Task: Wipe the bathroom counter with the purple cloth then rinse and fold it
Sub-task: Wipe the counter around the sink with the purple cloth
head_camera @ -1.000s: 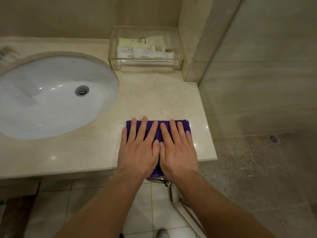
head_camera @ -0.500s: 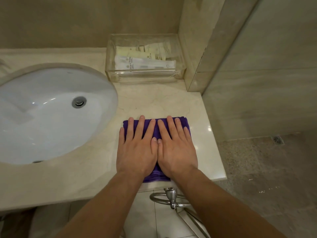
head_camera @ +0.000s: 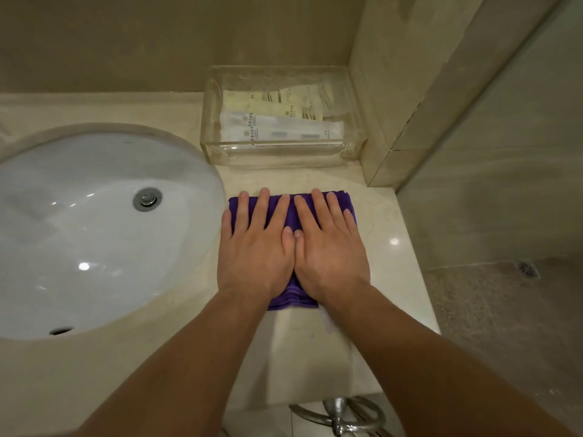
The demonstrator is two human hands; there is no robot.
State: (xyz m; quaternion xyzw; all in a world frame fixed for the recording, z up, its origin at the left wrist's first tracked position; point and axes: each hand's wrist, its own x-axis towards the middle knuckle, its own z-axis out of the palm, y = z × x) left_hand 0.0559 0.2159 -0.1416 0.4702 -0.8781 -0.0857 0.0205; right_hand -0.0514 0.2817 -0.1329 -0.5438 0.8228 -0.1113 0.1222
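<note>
The folded purple cloth (head_camera: 291,296) lies flat on the beige marble counter (head_camera: 388,247), to the right of the sink. My left hand (head_camera: 255,247) and my right hand (head_camera: 329,250) press down on it side by side, fingers straight and spread, thumbs touching. The hands cover most of the cloth; only its far edge, left corner and near end show.
A white oval sink (head_camera: 88,228) with a metal drain (head_camera: 146,198) fills the left. A clear acrylic box (head_camera: 280,152) of toiletry packets stands at the back against the wall. The counter ends at the right beside a marble wall; a chrome ring (head_camera: 340,414) hangs below the front edge.
Both hands have slid the cloth away from the front edge, farther back on the counter toward the acrylic box. The camera has leaned in over the counter.
</note>
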